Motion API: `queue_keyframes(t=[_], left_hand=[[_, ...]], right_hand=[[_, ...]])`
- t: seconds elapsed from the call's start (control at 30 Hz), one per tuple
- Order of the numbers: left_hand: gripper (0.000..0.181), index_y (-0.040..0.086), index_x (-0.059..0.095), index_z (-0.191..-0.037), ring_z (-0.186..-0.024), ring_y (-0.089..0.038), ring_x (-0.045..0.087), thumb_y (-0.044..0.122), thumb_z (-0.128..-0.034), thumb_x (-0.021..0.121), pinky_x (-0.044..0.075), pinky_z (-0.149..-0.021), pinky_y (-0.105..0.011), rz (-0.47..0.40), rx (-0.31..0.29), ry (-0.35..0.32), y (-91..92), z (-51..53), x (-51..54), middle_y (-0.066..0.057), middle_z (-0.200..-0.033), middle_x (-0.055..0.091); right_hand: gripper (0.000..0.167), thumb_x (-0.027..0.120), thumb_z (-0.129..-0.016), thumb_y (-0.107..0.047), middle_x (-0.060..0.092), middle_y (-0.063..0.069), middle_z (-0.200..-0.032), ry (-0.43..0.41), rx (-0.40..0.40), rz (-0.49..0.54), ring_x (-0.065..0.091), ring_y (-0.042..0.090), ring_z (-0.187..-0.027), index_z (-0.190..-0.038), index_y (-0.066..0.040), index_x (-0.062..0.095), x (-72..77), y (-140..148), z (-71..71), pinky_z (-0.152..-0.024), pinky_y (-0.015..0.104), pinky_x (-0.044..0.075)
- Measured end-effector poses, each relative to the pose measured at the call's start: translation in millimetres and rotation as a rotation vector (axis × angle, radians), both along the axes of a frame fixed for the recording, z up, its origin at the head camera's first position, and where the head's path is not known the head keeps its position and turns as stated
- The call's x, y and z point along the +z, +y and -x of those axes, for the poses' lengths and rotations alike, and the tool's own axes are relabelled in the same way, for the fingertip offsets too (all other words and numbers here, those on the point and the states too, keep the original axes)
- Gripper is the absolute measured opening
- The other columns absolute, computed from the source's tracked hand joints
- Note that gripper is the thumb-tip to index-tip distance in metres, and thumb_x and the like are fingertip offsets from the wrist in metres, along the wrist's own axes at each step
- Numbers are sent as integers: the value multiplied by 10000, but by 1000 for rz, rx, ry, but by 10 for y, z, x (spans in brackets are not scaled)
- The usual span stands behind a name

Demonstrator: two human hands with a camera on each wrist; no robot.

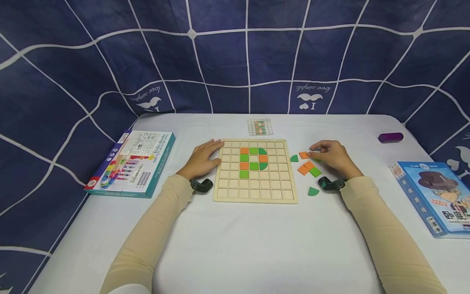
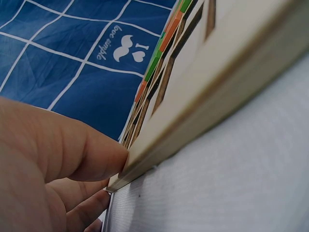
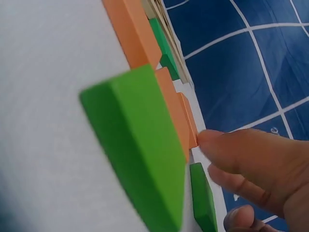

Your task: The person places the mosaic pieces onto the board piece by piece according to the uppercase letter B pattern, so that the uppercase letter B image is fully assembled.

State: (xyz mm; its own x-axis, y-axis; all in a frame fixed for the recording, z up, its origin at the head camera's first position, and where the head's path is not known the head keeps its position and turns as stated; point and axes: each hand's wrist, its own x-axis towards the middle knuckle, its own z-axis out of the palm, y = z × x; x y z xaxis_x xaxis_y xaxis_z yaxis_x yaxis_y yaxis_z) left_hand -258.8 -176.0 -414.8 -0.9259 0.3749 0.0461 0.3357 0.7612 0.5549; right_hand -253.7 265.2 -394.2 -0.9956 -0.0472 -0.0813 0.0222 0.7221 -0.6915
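Observation:
My left hand [image 1: 202, 158] rests at the left side of a wooden grid board [image 1: 254, 196], its thumb and fingertips touching the edge. Orange and green square tiles and dark green quarter-round tiles fill several cells. My right hand [image 1: 332, 155] is low over loose tiles right of the board. Its thumb touches an orange tile [image 1: 303, 155], also seen in the right wrist view [image 3: 187, 121]; the index finger stays apart from the thumb. A green tile [image 3: 203, 198] lies partly under this hand. Closer to me lie orange tiles [image 1: 303, 170] and a green tile [image 1: 315, 172].
Behind the board lies a pattern card [image 1: 260, 127]. Loose quarter-round tiles [image 1: 313, 191] lie at right. A game box [image 1: 130, 163] lies at left, a blue box [image 1: 437, 196] at right. A purple case [image 1: 391, 138] sits far right. A dark curtain [image 1: 220, 57] hangs behind the table.

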Motion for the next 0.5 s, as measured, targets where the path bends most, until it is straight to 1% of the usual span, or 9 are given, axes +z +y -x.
queue_keyframes(t=[0.07,0.2,0.27,0.37,0.43,0.5], left_hand=[[698,30,440,-1643,-1650,-344,222,205,-984,589,111,-1339,-527,0,0,-1,1,-3,2,-139,-1739,366],[697,28,434,-1646,-1650,-347,222,205,-988,581,110,-1339,-528,-2,-1,-2,-2,3,-4,-141,-1739,365],[697,29,432,-1647,-1649,-348,223,208,-990,580,111,-1339,-530,0,-2,0,-2,4,-4,-141,-1738,365],[697,33,433,-1648,-1649,-348,225,209,-990,580,112,-1338,-532,1,-3,3,-3,5,-2,-140,-1738,367],[697,34,433,-1648,-1649,-347,224,209,-990,581,111,-1338,-533,0,-3,3,-3,7,-3,-139,-1738,367],[697,37,432,-1649,-1650,-347,222,209,-991,582,110,-1339,-531,1,-2,1,-4,8,-6,-137,-1739,365]], right_hand=[[414,759,-1016,-256,497,73,-944,-2,10,14,445,261,-927,-1300,42,712,-10,12,0,-692,328,370],[365,706,-1027,-160,533,122,-1010,-11,78,18,454,286,-991,-1340,28,710,-5,19,-4,-774,364,388],[383,710,-1013,-131,570,174,-1081,-26,112,6,463,320,-1044,-1364,21,703,15,16,-10,-841,410,402],[430,725,-987,-127,598,261,-1252,-50,140,-16,464,384,-1147,-1391,14,690,38,6,-9,-961,518,422],[444,729,-983,-134,593,296,-1358,-62,152,-27,463,420,-1207,-1401,11,686,47,2,-7,-1042,591,414],[441,726,-986,-134,588,311,-1397,-66,156,-35,462,440,-1232,-1399,15,685,41,4,1,-1087,633,399]])
